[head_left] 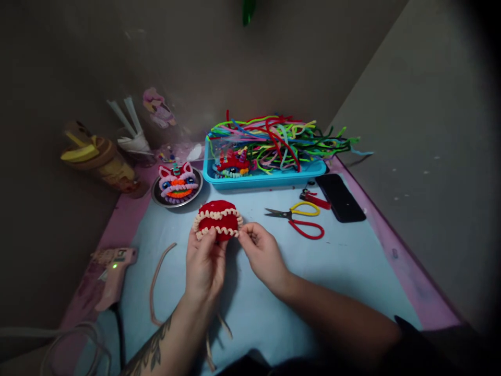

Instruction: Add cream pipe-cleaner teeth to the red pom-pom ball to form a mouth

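A round red pipe-cleaner piece [219, 206] with a wavy cream trim [225, 230] around its mouth-like middle is held up over the table. My left hand [205, 263] grips its lower left edge, the thumb lying over the front. At its right edge, the thumb and forefinger of my right hand [262, 253] pinch the end of the cream trim. Left of my hands, a beige pipe cleaner [152, 284] lies curved on the table. Yellow-and-red-handled scissors [291, 214] rest to the right, blades parted and pointing left.
A blue tray [254, 183] heaped with coloured pipe cleaners [274, 141] stands at the back. Beside it, a metal bowl [156, 196] holds a lion-head figure [178, 183]. A pink glue gun [113, 279] with a lit green light lies left; a black phone [340, 198] and red-handled clippers [316, 199] lie right.
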Available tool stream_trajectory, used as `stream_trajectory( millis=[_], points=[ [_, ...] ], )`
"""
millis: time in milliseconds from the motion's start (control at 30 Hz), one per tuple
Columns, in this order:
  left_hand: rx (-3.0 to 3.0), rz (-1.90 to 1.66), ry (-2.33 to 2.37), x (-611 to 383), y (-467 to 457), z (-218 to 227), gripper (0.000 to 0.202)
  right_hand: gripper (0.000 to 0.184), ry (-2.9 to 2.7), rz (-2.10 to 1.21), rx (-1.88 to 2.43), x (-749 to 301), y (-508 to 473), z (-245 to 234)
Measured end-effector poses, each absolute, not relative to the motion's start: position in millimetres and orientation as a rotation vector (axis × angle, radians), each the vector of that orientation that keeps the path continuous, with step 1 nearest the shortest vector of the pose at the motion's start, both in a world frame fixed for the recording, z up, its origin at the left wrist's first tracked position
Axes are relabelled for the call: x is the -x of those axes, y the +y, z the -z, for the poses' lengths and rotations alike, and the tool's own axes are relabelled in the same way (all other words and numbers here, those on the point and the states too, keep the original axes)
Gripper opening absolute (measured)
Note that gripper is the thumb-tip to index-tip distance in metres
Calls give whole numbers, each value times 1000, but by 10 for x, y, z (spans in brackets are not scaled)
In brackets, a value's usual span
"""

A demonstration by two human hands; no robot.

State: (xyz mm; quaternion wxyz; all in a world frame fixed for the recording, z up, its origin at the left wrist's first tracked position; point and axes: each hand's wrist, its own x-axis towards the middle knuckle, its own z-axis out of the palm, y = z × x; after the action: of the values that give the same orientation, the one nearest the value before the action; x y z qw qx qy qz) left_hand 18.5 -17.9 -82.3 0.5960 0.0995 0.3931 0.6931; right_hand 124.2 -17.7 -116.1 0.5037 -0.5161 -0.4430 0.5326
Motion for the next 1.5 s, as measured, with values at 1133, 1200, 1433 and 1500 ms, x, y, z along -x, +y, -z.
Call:
stream_trajectory(
  millis=[1133,1200,1433,1500],
  points=[
    [-278,-1593,897,-299,-199,941,49,33,-252,-1635,940,-1193,-97,1214],
    [-309,-1615,892,-311,-210,937,55,33,-201,-1681,913,-1208,-86,1215],
    [-305,-1653,915,-321,-241,985,71,33,-120,-1791,840,-1219,-50,1246],
    [-308,-1658,927,-330,-245,997,69,32,-138,-1795,831,-1212,-57,1244]
  ],
)
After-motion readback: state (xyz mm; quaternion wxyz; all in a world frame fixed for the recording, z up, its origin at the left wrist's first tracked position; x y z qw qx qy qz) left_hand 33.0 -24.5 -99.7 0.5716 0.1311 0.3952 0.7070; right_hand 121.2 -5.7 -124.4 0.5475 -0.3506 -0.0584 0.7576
